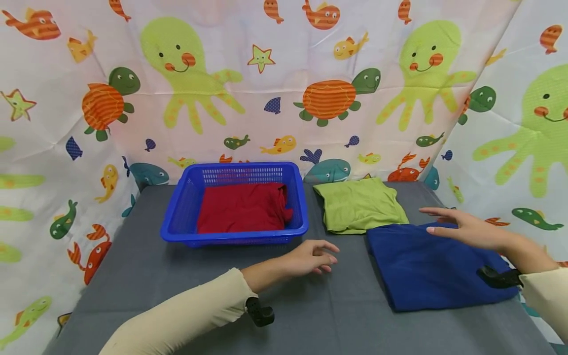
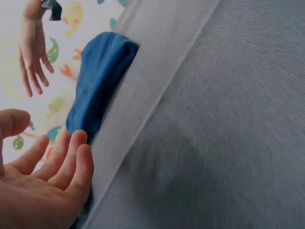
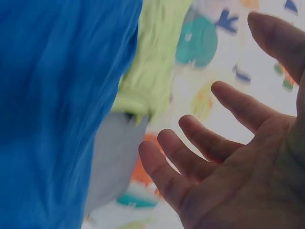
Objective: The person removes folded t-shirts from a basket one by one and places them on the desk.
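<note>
Quite empty, the right hand [image 1: 472,230] hovers with fingers extended over the blue cloth [image 1: 432,273], apparently clear of it; that cloth lies on the gray table [image 1: 319,315], touching the green cloth [image 1: 360,206]. Also empty, the left hand [image 1: 308,257] hangs, fingers relaxed, near the blue basket [image 1: 235,238] holding a red cloth [image 1: 241,208].

Grey table [image 1: 337,301] under basket [image 1: 239,237]; green cloth [image 1: 361,207]; blue cloth [image 1: 435,271]
</note>
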Tool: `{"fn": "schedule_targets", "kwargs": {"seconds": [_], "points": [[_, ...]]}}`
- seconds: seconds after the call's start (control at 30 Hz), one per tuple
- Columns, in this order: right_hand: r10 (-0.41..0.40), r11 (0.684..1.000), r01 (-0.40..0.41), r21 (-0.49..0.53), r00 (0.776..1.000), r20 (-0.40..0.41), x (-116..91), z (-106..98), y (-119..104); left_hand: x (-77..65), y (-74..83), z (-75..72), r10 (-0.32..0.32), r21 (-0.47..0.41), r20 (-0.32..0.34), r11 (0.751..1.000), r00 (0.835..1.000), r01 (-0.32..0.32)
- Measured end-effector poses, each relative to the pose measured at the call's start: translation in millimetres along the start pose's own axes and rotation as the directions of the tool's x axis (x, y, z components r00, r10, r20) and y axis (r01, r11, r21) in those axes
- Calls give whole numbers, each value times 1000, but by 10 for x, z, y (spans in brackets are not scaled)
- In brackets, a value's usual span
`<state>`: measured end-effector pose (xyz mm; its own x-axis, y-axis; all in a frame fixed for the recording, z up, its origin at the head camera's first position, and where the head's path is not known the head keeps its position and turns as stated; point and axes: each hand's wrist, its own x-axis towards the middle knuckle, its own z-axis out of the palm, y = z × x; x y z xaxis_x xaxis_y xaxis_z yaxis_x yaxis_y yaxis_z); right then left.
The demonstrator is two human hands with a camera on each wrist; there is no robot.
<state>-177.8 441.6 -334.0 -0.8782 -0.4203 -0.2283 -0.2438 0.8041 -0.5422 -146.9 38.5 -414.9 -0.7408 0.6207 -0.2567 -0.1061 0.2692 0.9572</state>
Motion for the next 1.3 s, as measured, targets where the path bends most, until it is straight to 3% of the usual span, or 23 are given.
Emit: {"fn": "schedule_targets", "kwargs": {"seconds": [0.23,0.5,0.63,0.87,1.3], "points": [[-132,991,133,9,990,-54,233,124,-414,-274,155,-300,27,62,29,998,999,-29],[-273,956,277,100,961,-48,442,293,-811,-542,338,-729,63,63,-101,996,993,-57],[-278,950,280,139,960,-36,528,380,-978,-652,354,-885,84,50,-146,996,986,-78],[-297,934,294,203,955,-19,782,564,-1196,-802,286,-1117,60,80,-234,996,970,-43],[-329,909,325,261,944,-31,1226,822,-1665,-1017,170,-1653,40,82,-316,996,948,-14]]}}
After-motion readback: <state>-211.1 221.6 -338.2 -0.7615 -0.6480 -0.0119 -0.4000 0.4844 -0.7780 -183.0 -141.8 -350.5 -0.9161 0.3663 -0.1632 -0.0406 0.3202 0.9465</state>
